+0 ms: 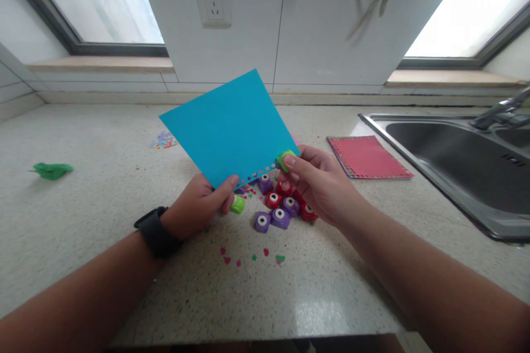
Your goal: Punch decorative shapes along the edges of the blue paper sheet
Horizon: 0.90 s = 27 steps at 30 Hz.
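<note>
**Over the tabletop [103, 298], the left hand [213, 196] and right hand [318, 176] are holding a blue sheet [232, 127] and a green punch [286, 160]**

At the far right, the sink [430, 146] is sitting sunk into the tabletop, a row of slots [512, 160] showing in its basin and the tap [503, 113] rising at its back rim.

The blue sheet is slanting above the tabletop, one corner pointing toward the wall [248, 55]. The left hand is gripping its near corner, thumb on top, fingers curling under. The right hand is pinching the green punch at the sheet's right corner. Small holes are lining the near edge between them.

Purple punches [280, 218] and red punches [273, 199] are clustering below that edge; a second green punch [237, 204], partly hidden, is lying just beside the left fingers.

The tabletop's front edge is running below the forearms, with loose shapes [238, 263] lying between it and the punches. On the left, a wide speckled stretch is reaching from the watch [158, 231] to a green scrap [52, 171]. Behind the sheet, a strip is running to the wall, confetti [163, 139] lying on it. On the right, room is narrowing: a red stack [368, 157] with punched edges is lying between the right hand and the sink, near the rim.
</note>
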Each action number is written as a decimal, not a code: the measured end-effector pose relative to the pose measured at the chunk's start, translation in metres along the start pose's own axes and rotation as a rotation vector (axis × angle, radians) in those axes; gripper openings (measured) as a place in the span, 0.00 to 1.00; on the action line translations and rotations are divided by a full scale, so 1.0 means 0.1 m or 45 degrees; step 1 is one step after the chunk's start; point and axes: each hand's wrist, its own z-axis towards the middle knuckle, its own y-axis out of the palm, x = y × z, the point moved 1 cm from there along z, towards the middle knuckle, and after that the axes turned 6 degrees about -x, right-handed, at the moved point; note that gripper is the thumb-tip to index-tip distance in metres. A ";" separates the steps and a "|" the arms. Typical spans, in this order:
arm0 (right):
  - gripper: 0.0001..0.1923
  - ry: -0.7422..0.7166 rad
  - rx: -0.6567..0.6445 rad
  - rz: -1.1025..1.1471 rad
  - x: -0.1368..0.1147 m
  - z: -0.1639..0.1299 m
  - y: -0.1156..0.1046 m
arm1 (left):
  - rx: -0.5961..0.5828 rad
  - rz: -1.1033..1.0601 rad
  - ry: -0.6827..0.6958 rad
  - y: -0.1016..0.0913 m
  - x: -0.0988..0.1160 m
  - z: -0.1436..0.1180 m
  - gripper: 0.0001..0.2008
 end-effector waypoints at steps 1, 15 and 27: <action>0.15 -0.006 0.002 0.000 0.00 0.00 0.00 | -0.001 -0.005 0.000 0.00 0.00 0.00 0.30; 0.13 -0.044 -0.004 -0.024 0.02 0.01 -0.02 | -0.013 -0.007 0.020 0.00 0.01 0.00 0.30; 0.12 -0.108 -0.007 -0.072 -0.02 -0.01 0.01 | -0.026 -0.034 0.029 0.00 -0.02 -0.01 0.30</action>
